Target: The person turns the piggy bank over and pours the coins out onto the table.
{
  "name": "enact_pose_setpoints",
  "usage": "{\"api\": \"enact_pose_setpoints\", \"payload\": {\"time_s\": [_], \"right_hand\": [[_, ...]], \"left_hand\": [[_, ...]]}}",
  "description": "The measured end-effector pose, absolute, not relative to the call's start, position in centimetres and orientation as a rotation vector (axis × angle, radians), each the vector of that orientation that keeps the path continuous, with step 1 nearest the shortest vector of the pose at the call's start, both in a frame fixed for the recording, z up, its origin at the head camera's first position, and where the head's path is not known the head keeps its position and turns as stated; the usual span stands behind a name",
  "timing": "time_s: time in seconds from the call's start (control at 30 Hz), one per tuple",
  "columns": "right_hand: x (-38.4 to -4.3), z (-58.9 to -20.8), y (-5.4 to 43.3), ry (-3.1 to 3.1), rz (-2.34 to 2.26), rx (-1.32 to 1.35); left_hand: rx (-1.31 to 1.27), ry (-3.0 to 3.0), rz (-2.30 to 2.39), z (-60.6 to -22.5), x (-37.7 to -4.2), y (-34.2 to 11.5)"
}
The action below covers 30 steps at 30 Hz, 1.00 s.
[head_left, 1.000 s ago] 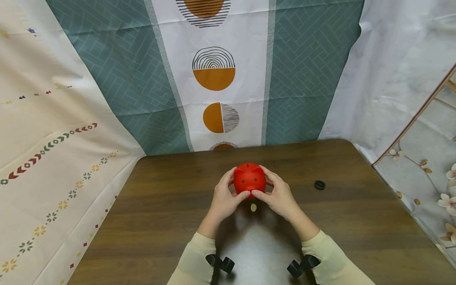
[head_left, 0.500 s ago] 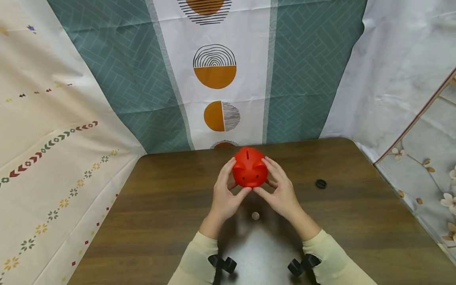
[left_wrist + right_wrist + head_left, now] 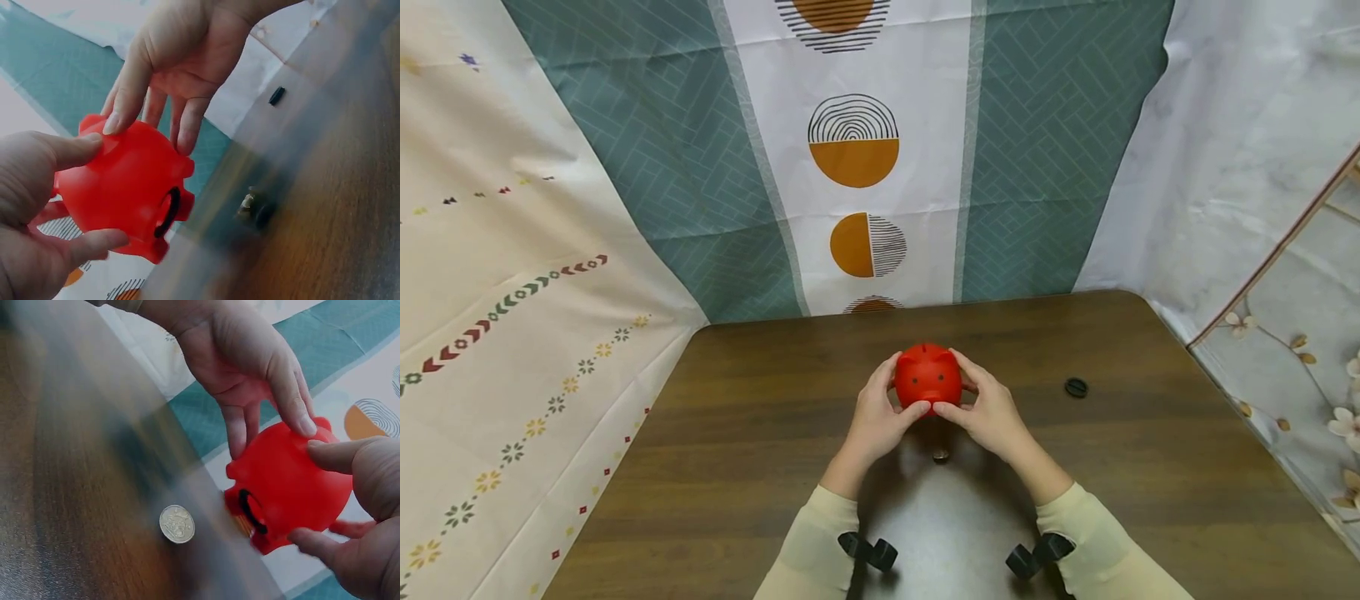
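Both hands hold a red piggy bank point(image 3: 928, 377) above the table, its face toward me. My left hand point(image 3: 880, 410) grips its left side and my right hand point(image 3: 982, 410) its right, with the thumb tips close together under the snout. In the wrist views a dark-rimmed round hole shows in the belly of the piggy bank point(image 3: 119, 187), between its feet. Below, a silver coin point(image 3: 177, 524) is at the wooden table; in the head view the coin point(image 3: 940, 456) looks narrow and dark. A black oval stopper point(image 3: 1076, 387) lies to the right.
The brown wooden table point(image 3: 760, 433) ends at a patterned cloth backdrop point(image 3: 917, 208) behind the hands. More cloth hangs at the left and right. A black camera mount point(image 3: 868, 552) sits on each sleeved wrist.
The piggy bank went up with its back slot tipped toward me, then came down again with its face forward. The coin has shifted slightly nearer and changed from a round to a narrow outline.
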State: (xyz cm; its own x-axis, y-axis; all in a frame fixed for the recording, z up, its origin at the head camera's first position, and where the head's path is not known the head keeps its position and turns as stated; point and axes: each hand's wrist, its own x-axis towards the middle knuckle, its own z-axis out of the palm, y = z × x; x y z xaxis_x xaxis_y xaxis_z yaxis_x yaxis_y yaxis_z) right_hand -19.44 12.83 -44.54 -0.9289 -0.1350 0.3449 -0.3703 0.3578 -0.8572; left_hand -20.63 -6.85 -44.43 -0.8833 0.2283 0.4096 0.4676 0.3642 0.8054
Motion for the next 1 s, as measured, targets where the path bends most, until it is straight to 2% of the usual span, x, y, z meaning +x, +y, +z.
{"api": "enact_pose_setpoints", "payload": {"time_s": [0.2,0.4,0.63,0.9,1.0], "right_hand": [[-19.4,-43.5,12.9,-2.19,1.544,0.597],[-19.6,-44.1,13.0,-2.387,1.598,0.473],[-19.5,-44.4,12.8,-2.441,1.646,0.412],[-19.4,-43.6,12.7,-2.203,1.522,0.598],[-19.5,-43.7,12.7,-2.257,1.564,0.577]], "left_hand": [[-0.817,-2.088,-1.488,-43.6,-20.5,-6.3],[-0.639,-2.3,-1.585,-44.4,-20.6,-6.4],[-0.566,-2.392,-1.623,-44.7,-20.6,-6.6],[-0.779,-2.085,-1.478,-44.0,-20.4,-6.2],[-0.747,-2.146,-1.444,-44.1,-20.5,-6.3]]}}
